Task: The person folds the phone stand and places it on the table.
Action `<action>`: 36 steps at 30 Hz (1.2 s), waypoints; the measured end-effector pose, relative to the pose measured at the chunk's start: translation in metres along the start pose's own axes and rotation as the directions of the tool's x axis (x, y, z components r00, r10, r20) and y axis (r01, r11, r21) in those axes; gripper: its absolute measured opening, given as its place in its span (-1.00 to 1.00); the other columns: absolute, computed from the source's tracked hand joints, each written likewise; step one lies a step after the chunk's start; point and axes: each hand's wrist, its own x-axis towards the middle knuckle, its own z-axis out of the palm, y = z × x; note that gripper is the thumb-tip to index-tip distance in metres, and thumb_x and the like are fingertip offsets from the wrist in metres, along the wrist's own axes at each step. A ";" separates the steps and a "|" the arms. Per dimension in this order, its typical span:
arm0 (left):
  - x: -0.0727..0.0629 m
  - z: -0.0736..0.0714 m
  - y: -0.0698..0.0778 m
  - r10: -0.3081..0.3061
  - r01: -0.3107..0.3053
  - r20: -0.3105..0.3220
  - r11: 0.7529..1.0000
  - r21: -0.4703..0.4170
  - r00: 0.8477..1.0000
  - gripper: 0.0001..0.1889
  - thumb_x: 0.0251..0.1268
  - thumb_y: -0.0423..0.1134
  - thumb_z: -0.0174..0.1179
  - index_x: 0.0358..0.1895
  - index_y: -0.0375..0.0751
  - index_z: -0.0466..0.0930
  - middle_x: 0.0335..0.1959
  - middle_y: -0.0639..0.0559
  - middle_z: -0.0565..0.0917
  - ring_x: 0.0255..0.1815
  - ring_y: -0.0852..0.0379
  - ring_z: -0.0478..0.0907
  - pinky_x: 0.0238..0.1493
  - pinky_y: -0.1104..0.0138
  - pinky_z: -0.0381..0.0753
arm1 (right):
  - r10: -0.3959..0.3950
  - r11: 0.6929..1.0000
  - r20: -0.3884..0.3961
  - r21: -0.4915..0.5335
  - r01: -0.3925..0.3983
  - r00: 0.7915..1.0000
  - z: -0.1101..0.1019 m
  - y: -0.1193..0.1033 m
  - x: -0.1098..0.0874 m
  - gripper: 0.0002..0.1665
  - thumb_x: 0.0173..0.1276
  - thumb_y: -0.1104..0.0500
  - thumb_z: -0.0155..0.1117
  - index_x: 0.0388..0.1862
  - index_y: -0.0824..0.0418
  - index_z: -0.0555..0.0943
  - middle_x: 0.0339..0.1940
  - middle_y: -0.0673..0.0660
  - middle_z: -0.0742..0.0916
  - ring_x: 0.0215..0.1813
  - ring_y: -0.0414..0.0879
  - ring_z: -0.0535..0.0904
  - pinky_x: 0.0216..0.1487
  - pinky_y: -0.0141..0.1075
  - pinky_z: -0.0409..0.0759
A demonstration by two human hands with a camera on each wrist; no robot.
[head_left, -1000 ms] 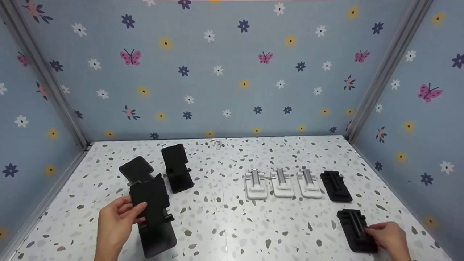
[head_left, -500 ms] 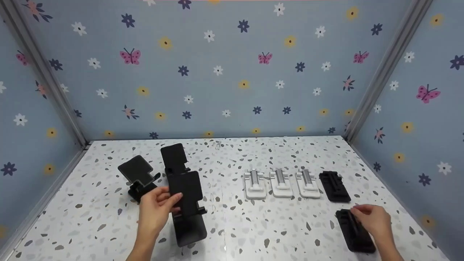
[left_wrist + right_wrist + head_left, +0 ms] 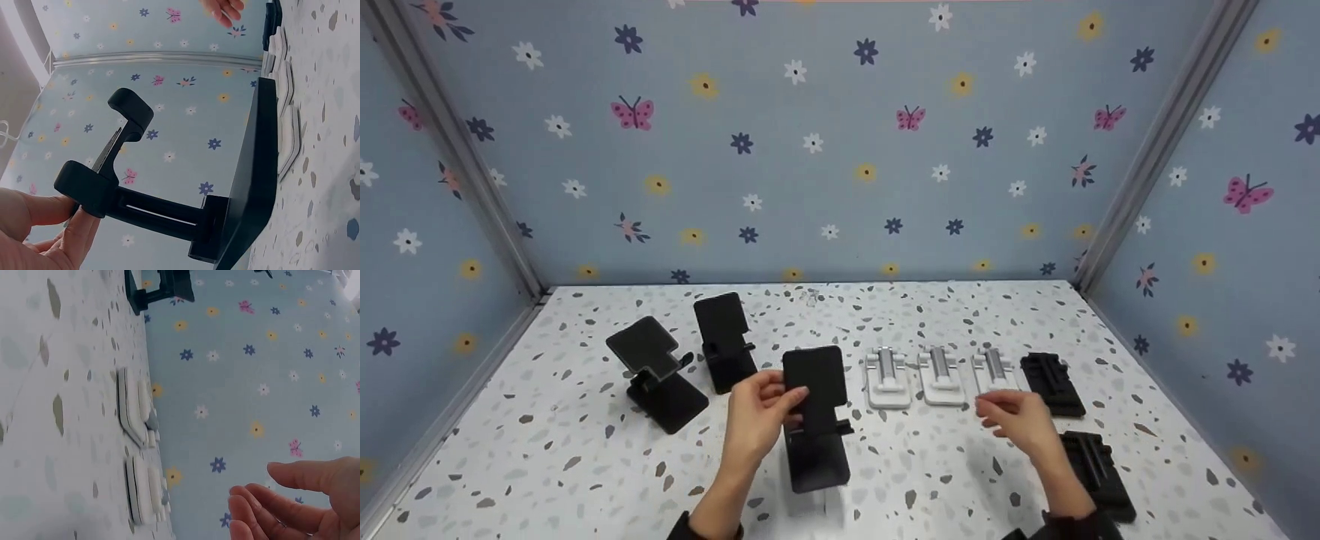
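In the head view my left hand (image 3: 757, 420) pinches the edge of an unfolded black phone stand (image 3: 817, 379) between thumb and fingers. The stand is held tilted with its base downward, and the left wrist view shows its slotted post (image 3: 157, 214) from the side. My right hand (image 3: 1020, 424) hovers, fingers loosely bent and holding nothing, in front of the third white folded phone stand (image 3: 994, 367), partly hiding it. Below the right forearm lies a folded black phone stand (image 3: 1099, 476), partly covered by the arm.
Two unfolded black phone stands (image 3: 649, 349) (image 3: 724, 326) stand at the left. Two more white folded stands (image 3: 888, 386) (image 3: 941, 382) and another folded black one (image 3: 1054, 382) form a row at the right. Patterned walls (image 3: 840, 150) enclose the speckled table (image 3: 915, 465).
My left hand has carried the unfolded black phone stand rightward to the middle. My right hand has left the front folded black stand and moved left and farther back.
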 end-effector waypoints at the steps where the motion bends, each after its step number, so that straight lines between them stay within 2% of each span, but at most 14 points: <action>1: 0.000 0.003 0.000 0.002 -0.001 0.009 1.000 -0.005 1.000 -0.74 0.01 -0.54 0.19 -0.22 -0.63 0.42 -0.46 -0.25 0.61 -0.53 0.07 0.59 -0.52 0.28 0.62 | -0.012 1.000 0.029 0.015 0.012 1.000 0.006 -0.002 0.000 -0.71 0.17 0.27 0.22 -0.21 0.50 0.56 -0.45 0.22 0.68 -0.46 -0.05 0.60 -0.46 -0.27 0.60; 4: 0.001 0.013 -0.001 0.001 -0.001 0.021 1.000 -0.015 1.000 -0.75 0.00 -0.53 0.21 -0.24 -0.62 0.43 -0.48 -0.23 0.61 -0.54 0.09 0.59 -0.52 0.29 0.62 | -0.052 0.997 0.130 0.055 0.045 0.990 0.022 -0.007 0.000 -0.65 0.21 0.22 0.19 -0.16 0.52 0.53 -0.42 0.24 0.67 -0.43 -0.01 0.61 -0.43 -0.25 0.61; 6: 0.002 0.018 -0.002 0.002 -0.001 0.025 1.000 -0.020 1.000 -0.75 0.00 -0.52 0.21 -0.24 -0.61 0.44 -0.48 -0.23 0.61 -0.53 0.09 0.58 -0.52 0.29 0.62 | -0.062 0.995 0.205 0.095 0.043 0.977 0.032 -0.011 -0.001 -0.60 0.23 0.17 0.18 -0.13 0.52 0.52 -0.40 0.24 0.67 -0.39 0.01 0.61 -0.40 -0.23 0.61; 9: 0.002 0.024 -0.004 0.010 -0.010 0.028 1.000 -0.018 1.000 -0.77 0.00 -0.53 0.21 -0.26 -0.61 0.44 -0.48 -0.24 0.61 -0.52 0.08 0.59 -0.52 0.30 0.62 | -0.072 0.988 0.314 0.154 0.024 0.947 0.047 -0.017 -0.001 -0.56 0.25 0.15 0.15 -0.10 0.53 0.49 -0.38 0.26 0.67 -0.36 0.04 0.62 -0.37 -0.21 0.62; 12: 0.003 0.028 -0.006 0.029 -0.028 0.041 1.000 -0.010 0.999 -0.78 0.00 -0.53 0.21 -0.27 -0.61 0.44 -0.47 -0.26 0.61 -0.50 0.05 0.60 -0.52 0.31 0.62 | -0.077 0.983 0.384 0.184 0.005 0.920 0.061 -0.026 -0.002 -0.58 0.27 0.17 0.12 -0.09 0.54 0.47 -0.36 0.28 0.67 -0.35 0.08 0.62 -0.38 -0.18 0.62; 14: 0.003 0.031 -0.007 0.036 -0.035 0.049 0.999 -0.010 0.998 -0.78 0.00 -0.53 0.21 -0.27 -0.61 0.45 -0.46 -0.28 0.61 -0.50 0.03 0.60 -0.53 0.31 0.62 | -0.083 0.983 0.408 0.182 0.008 0.909 0.068 -0.035 -0.006 -0.61 0.28 0.22 0.09 -0.09 0.56 0.46 -0.35 0.30 0.66 -0.33 0.13 0.61 -0.38 -0.15 0.62; 17: 0.003 0.035 -0.007 0.031 -0.030 0.056 0.999 -0.025 0.998 -0.78 0.00 -0.52 0.21 -0.27 -0.61 0.45 -0.46 -0.28 0.61 -0.50 0.04 0.60 -0.52 0.30 0.62 | -0.078 0.986 0.424 0.165 0.008 0.902 0.079 -0.038 -0.006 -0.63 0.27 0.24 0.09 -0.09 0.55 0.46 -0.34 0.28 0.66 -0.35 0.13 0.60 -0.42 -0.16 0.62; 20: 0.003 0.039 -0.006 0.024 -0.022 0.057 0.999 -0.041 0.998 -0.77 0.01 -0.51 0.21 -0.26 -0.60 0.45 -0.46 -0.27 0.61 -0.50 0.04 0.60 -0.51 0.29 0.62 | -0.063 0.987 0.450 0.158 -0.010 0.891 0.091 -0.030 -0.002 -0.66 0.27 0.31 0.04 -0.06 0.53 0.45 -0.29 0.26 0.66 -0.38 0.05 0.61 -0.46 -0.20 0.62; 24: 0.002 0.042 -0.004 0.032 -0.029 0.060 0.998 -0.056 0.998 -0.77 0.01 -0.50 0.21 -0.26 -0.59 0.45 -0.45 -0.27 0.61 -0.47 0.01 0.61 -0.49 0.28 0.62 | -0.032 0.979 0.490 0.191 -0.071 0.871 0.100 -0.027 -0.001 -0.64 0.20 0.42 0.03 -0.01 0.53 0.42 -0.24 0.28 0.64 -0.44 -0.04 0.60 -0.48 -0.22 0.62; 26: 0.002 0.044 -0.003 0.037 -0.033 0.063 0.998 -0.062 0.997 -0.77 0.01 -0.50 0.21 -0.26 -0.59 0.45 -0.45 -0.27 0.62 -0.47 0.00 0.61 -0.49 0.28 0.62 | -0.016 0.972 0.513 0.210 -0.108 0.858 0.103 -0.026 -0.001 -0.62 0.18 0.38 0.11 -0.01 0.51 0.43 -0.26 0.25 0.64 -0.45 -0.08 0.59 -0.49 -0.23 0.62; 30: 0.002 0.048 -0.002 0.048 -0.044 0.068 0.997 -0.066 0.997 -0.77 0.01 -0.49 0.22 -0.26 -0.57 0.46 -0.44 -0.26 0.62 -0.46 -0.01 0.61 -0.49 0.28 0.62 | 0.025 0.958 0.568 0.221 -0.181 0.823 0.105 -0.024 -0.003 -0.54 0.14 0.19 0.26 -0.02 0.42 0.47 -0.32 0.19 0.65 -0.43 -0.08 0.59 -0.51 -0.27 0.61; 33: 0.002 0.049 0.000 0.059 -0.054 0.065 0.996 -0.071 0.996 -0.77 0.01 -0.49 0.22 -0.26 -0.57 0.47 -0.44 -0.26 0.62 -0.46 -0.02 0.61 -0.50 0.28 0.62 | 0.046 0.946 0.592 0.233 -0.226 0.805 0.104 -0.023 -0.005 -0.53 0.14 0.13 0.25 -0.05 0.42 0.48 -0.33 0.19 0.67 -0.39 -0.04 0.61 -0.51 -0.30 0.60; 36: 0.002 0.050 0.002 0.067 -0.062 0.061 0.995 -0.077 0.996 -0.77 0.01 -0.49 0.23 -0.26 -0.57 0.47 -0.44 -0.27 0.62 -0.46 -0.03 0.61 -0.51 0.28 0.62 | 0.039 0.925 0.609 0.277 -0.259 0.792 0.103 -0.022 -0.005 -0.55 0.15 0.17 0.22 -0.06 0.46 0.46 -0.30 0.20 0.66 -0.33 0.00 0.62 -0.46 -0.28 0.60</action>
